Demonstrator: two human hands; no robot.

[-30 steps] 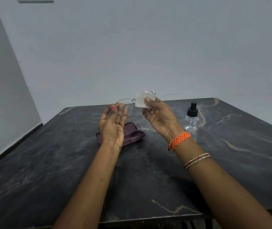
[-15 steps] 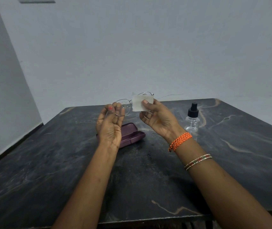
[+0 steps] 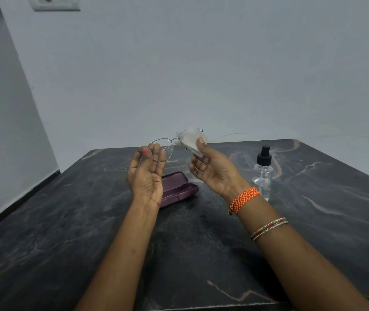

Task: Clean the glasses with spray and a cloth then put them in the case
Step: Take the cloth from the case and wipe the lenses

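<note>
Starting at the far left: wall socket (image 3: 54, 2) sitting high on the wall, playing no part here. Moving right onto the dark marble table (image 3: 66, 243), bare across its near side, giving both arms room to work above it.

Left hand (image 3: 146, 173) raised over the table, palm facing the wearer, fingers (image 3: 156, 153) pinching closed on the rim of the left lens, most likely gripping the metal rather than the glass to avoid fresh smudges. Glasses (image 3: 164, 145) being held up in the air, well clear of the table, level across both hands, thin wire temple trailing off to the right. Droplets seeming to show on that left lens, suggesting the spraying already done there, though too faint to swear to.

Just below and behind the left hand: purple case (image 3: 176, 189) lying open on the table, lid back, probably waiting close by for a short drop-in later.

Right hand (image 3: 215, 169) clamping the white cloth (image 3: 191, 139) around the right lens, thumb pressing on the near side, cloth folding over the rim to the far side, apparently so both faces get rubbed together. Wiping looking like the step in hand; casing yet to come.

Farther right: spray bottle (image 3: 263, 171) standing upright, black nozzle on top, parked beside the right forearm within easy reach.
</note>
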